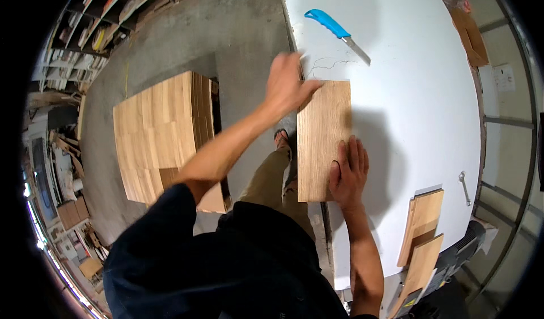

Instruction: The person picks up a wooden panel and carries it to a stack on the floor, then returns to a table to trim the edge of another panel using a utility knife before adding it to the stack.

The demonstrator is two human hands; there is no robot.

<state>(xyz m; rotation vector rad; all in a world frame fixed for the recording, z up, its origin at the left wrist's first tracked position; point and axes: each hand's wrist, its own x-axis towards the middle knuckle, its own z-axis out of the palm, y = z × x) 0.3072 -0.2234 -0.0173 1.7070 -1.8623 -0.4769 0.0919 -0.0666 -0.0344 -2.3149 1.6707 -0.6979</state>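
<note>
A light wooden board [323,137] lies at the left edge of the white tabletop, its long side running near to far. My right hand [348,174] rests flat along the board's right edge, fingers stretched forward. At the far left corner my left hand [288,83] has its thumb over the board's end. Motion smears its other fingers, so its grip is unclear. Beyond the board lies a knife [334,28] with a blue handle, its bare blade pointing right and toward me.
A stack of wooden boards [164,126] stands on the floor to my left. Smaller wood pieces [420,222] lie at the table's near right, with a wrench [464,188] beyond them. Loaded shelves [107,24] line the far left. A cardboard box [470,35] sits past the table.
</note>
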